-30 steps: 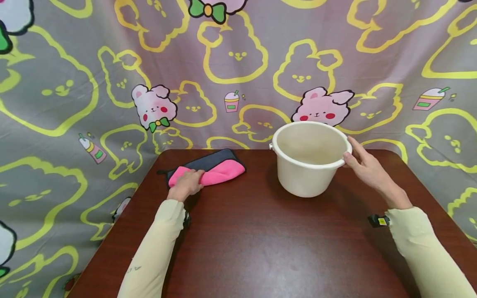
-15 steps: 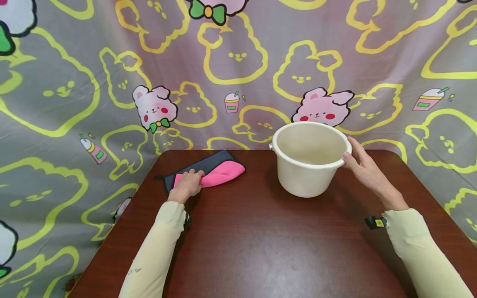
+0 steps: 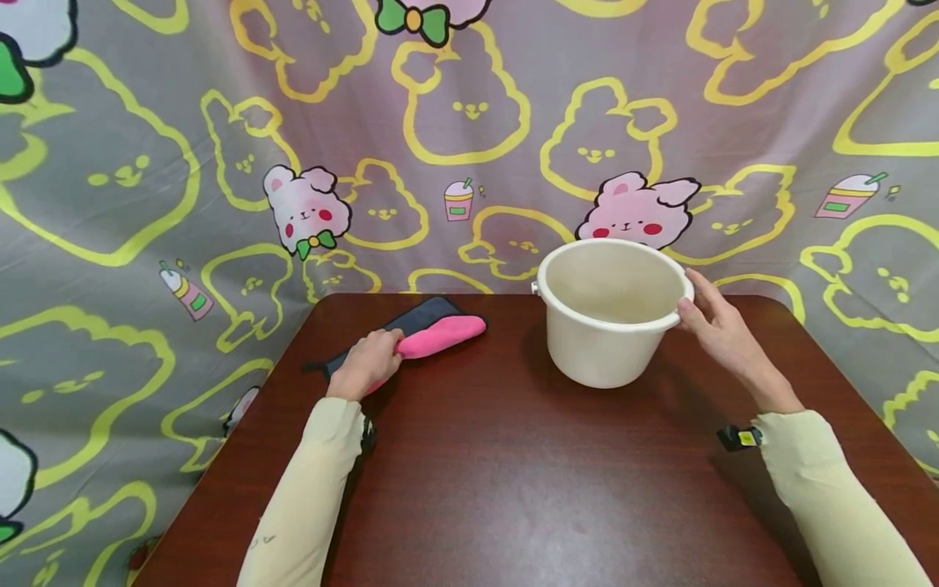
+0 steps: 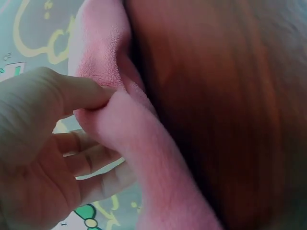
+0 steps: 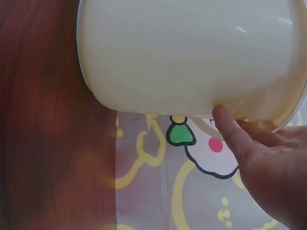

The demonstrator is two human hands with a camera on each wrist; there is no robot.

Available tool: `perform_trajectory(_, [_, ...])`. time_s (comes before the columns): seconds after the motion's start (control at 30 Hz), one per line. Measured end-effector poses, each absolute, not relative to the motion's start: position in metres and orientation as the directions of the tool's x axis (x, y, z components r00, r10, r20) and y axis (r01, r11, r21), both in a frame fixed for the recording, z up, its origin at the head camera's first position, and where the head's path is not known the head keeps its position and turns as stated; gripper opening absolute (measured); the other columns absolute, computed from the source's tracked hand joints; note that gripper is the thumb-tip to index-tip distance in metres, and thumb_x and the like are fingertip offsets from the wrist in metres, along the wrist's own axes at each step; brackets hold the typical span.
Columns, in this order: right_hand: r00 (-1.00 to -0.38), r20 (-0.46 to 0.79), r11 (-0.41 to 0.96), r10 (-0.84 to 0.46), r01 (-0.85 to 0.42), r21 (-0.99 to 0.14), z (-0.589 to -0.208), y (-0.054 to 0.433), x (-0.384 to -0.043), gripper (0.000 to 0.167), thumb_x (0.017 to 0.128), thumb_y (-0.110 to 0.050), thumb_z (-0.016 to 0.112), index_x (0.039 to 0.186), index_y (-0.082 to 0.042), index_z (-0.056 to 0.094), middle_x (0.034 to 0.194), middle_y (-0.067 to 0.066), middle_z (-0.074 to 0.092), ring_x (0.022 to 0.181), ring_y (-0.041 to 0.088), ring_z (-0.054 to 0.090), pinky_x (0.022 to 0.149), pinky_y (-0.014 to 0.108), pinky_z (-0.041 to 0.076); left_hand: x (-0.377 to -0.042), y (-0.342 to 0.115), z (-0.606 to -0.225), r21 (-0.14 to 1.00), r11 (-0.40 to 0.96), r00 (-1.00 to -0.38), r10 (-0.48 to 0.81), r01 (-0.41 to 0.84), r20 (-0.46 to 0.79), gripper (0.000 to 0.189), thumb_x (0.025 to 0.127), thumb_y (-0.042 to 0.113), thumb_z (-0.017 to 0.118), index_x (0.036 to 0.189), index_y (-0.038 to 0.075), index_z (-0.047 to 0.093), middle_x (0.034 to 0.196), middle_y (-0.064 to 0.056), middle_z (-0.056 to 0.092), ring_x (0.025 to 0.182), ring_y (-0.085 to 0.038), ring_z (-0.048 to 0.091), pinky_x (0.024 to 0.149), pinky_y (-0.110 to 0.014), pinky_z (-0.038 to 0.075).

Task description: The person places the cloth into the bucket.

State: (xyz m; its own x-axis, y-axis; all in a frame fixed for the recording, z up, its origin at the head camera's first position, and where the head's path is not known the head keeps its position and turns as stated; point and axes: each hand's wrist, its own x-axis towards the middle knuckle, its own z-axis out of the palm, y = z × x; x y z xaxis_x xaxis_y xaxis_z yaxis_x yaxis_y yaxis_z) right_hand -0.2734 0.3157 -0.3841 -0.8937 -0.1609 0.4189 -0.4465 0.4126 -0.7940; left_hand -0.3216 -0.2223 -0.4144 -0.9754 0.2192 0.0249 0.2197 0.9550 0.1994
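A two-sided cloth, pink on one face and dark grey on the other, lies near the back left of the table; its pink part (image 3: 443, 336) is bunched up. My left hand (image 3: 367, 363) pinches the cloth, with the thumb pressed into a pink fold (image 4: 144, 139) in the left wrist view. The other fingers of that hand are partly behind the fold. At the back right stands a cream bucket (image 3: 601, 355). My right hand (image 3: 726, 330) holds its right side at the rim, thumb against the outer wall (image 5: 182, 62); the remaining fingers are partly hidden.
Both things are on a dark brown table (image 3: 513, 473). A grey curtain (image 3: 499, 114) with yellow and pink cartoon figures hangs behind it and along the sides. A small white knob (image 3: 535, 288) sticks out from the bucket's left rim.
My left hand has drawn the pink layer together and folded it towards me, so more dark grey shows behind it. The bucket and my right hand stay almost where they were.
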Motion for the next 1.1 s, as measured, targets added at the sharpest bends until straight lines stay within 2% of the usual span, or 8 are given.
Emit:
perform_trajectory(0.27, [-0.895, 0.432, 0.394, -0.112, -0.439, -0.808, -0.382, 0.313, -0.271, 0.06, 0.102, -0.013, 0.048, 0.155, -0.002, 0.021, 0.126, 0.003, 0.054, 0.091, -0.012, 0.061, 0.076, 0.01, 0.053, -0.317, -0.211, -0.393, 0.237, 0.944, -0.968, 0.199, 0.231, 0.154, 0.026, 0.09, 0.019, 0.065, 0.114, 0.008, 0.062, 0.095, -0.013, 0.065, 0.079, -0.027, 0.06, 0.075, -0.045, 0.053])
perform_trajectory(0.33, [-0.896, 0.429, 0.392, -0.113, -0.437, -0.809, -0.382, 0.313, -0.272, 0.06, 0.102, -0.013, 0.048, 0.155, -0.003, 0.021, 0.127, 0.008, 0.054, 0.091, -0.012, 0.061, 0.076, 0.01, 0.053, -0.316, -0.208, -0.387, 0.269, 0.938, -0.969, 0.178, 0.22, 0.172, 0.027, 0.09, 0.019, 0.064, 0.115, 0.008, 0.062, 0.094, -0.012, 0.064, 0.077, -0.026, 0.059, 0.072, -0.043, 0.053])
perform_trajectory(0.43, [-0.892, 0.434, 0.396, -0.127, -0.447, -0.802, -0.381, 0.313, -0.273, 0.06, 0.103, -0.013, 0.047, 0.155, -0.002, 0.019, 0.134, 0.025, 0.048, 0.093, -0.012, 0.06, 0.078, 0.011, 0.053, -0.314, -0.205, -0.38, 0.328, 0.919, -0.966, 0.156, 0.218, 0.205, 0.027, 0.091, 0.019, 0.061, 0.116, 0.007, 0.062, 0.095, -0.012, 0.065, 0.076, -0.026, 0.059, 0.069, -0.041, 0.052])
perform_trajectory(0.53, [-0.893, 0.43, 0.398, -0.131, -0.445, -0.802, -0.381, 0.313, -0.273, 0.06, 0.103, -0.013, 0.047, 0.155, -0.003, 0.019, 0.136, 0.034, 0.041, 0.094, -0.013, 0.06, 0.078, 0.01, 0.053, -0.312, -0.2, -0.375, 0.376, 0.9, -0.96, 0.132, 0.22, 0.247, 0.027, 0.091, 0.019, 0.06, 0.115, 0.008, 0.063, 0.096, -0.013, 0.066, 0.078, -0.027, 0.06, 0.071, -0.042, 0.052])
perform_trajectory(0.7, [-0.901, 0.413, 0.417, -0.13, -0.427, -0.802, -0.381, 0.313, -0.273, 0.061, 0.103, -0.013, 0.048, 0.156, -0.004, 0.018, 0.135, 0.038, 0.04, 0.092, -0.014, 0.06, 0.077, 0.01, 0.053, -0.308, -0.195, -0.367, 0.455, 0.866, -0.953, 0.077, 0.21, 0.294, 0.028, 0.091, 0.021, 0.057, 0.115, 0.009, 0.064, 0.097, -0.012, 0.067, 0.08, -0.028, 0.059, 0.071, -0.04, 0.05])
perform_trajectory(0.8, [-0.907, 0.4, 0.418, -0.132, -0.417, -0.807, -0.381, 0.313, -0.273, 0.062, 0.103, -0.014, 0.047, 0.156, -0.004, 0.017, 0.137, 0.039, 0.039, 0.093, -0.014, 0.059, 0.077, 0.009, 0.053, -0.304, -0.192, -0.363, 0.532, 0.825, -0.955, 0.032, 0.191, 0.293, 0.029, 0.091, 0.024, 0.057, 0.116, 0.011, 0.064, 0.098, -0.011, 0.068, 0.076, -0.026, 0.06, 0.065, -0.035, 0.049])
perform_trajectory(1.0, [-0.906, 0.401, 0.395, -0.134, -0.42, -0.817, -0.382, 0.313, -0.274, 0.062, 0.102, -0.013, 0.048, 0.156, -0.003, 0.018, 0.14, 0.041, 0.036, 0.094, -0.014, 0.059, 0.077, 0.01, 0.053, -0.292, -0.18, -0.351, 0.754, 0.638, -0.968, -0.053, 0.157, 0.246, 0.031, 0.092, 0.027, 0.06, 0.119, 0.012, 0.064, 0.1, -0.012, 0.068, 0.064, -0.025, 0.065, 0.051, -0.031, 0.056])
perform_trajectory(1.1, [-0.905, 0.406, 0.39, -0.131, -0.423, -0.818, -0.383, 0.312, -0.274, 0.062, 0.102, -0.013, 0.048, 0.155, -0.003, 0.019, 0.139, 0.041, 0.037, 0.094, -0.014, 0.059, 0.077, 0.01, 0.053, -0.288, -0.173, -0.345, 0.797, 0.583, -0.964, -0.082, 0.16, 0.254, 0.03, 0.091, 0.027, 0.061, 0.118, 0.012, 0.065, 0.099, -0.013, 0.068, 0.066, -0.024, 0.065, 0.051, -0.034, 0.057])
